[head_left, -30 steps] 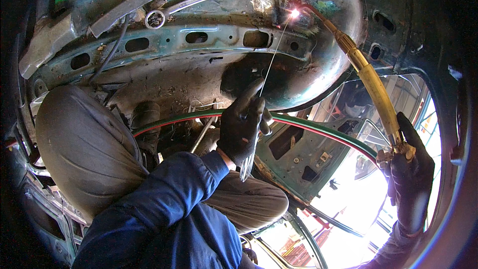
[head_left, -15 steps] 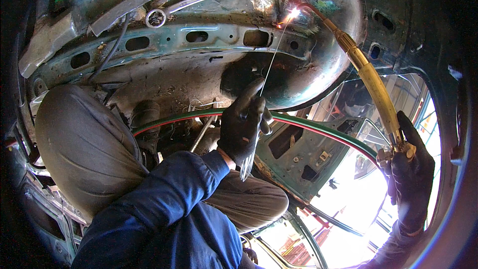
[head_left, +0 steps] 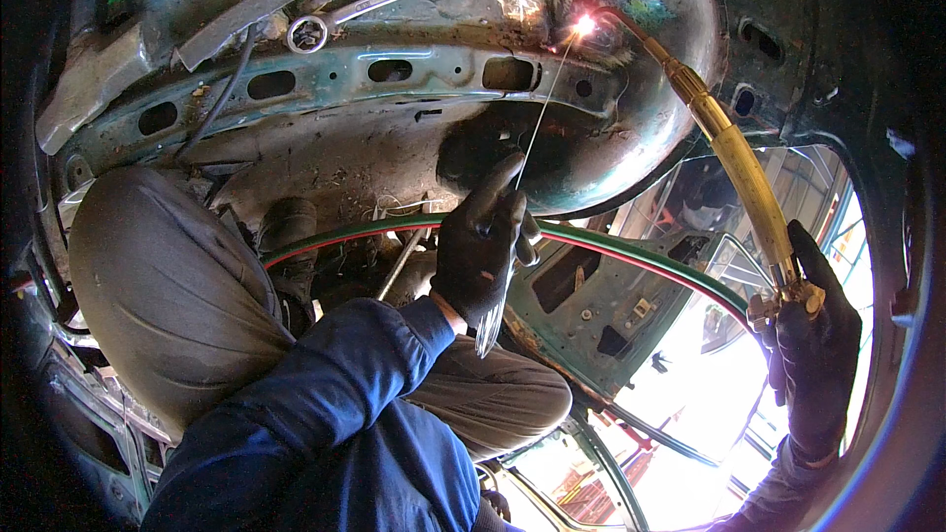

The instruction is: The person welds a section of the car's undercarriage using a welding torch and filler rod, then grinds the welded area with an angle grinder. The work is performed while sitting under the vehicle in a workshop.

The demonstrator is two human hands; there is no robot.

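In black gloves, my left hand is closed around a thin welding wire; its looped tail hangs below the palm. The wire's upper tip reaches the bright glow on a rounded metal wheel arch. My right hand grips a brass gas welding torch at its valve end. From there the torch rises to the upper left, and its bent copper tip points at the same glowing spot. A joined green and red hose runs from the torch behind my left hand.
A ring-ended wrench and a curved metal strip lie across the upper left panel. Below them is a flange with oval holes. My bent knee fills the left. An unpainted door panel stands beyond the hose.
The glow at the torch tip has become slightly smaller and redder, with fewer orange sparks beside it. Both hands stay almost in place.
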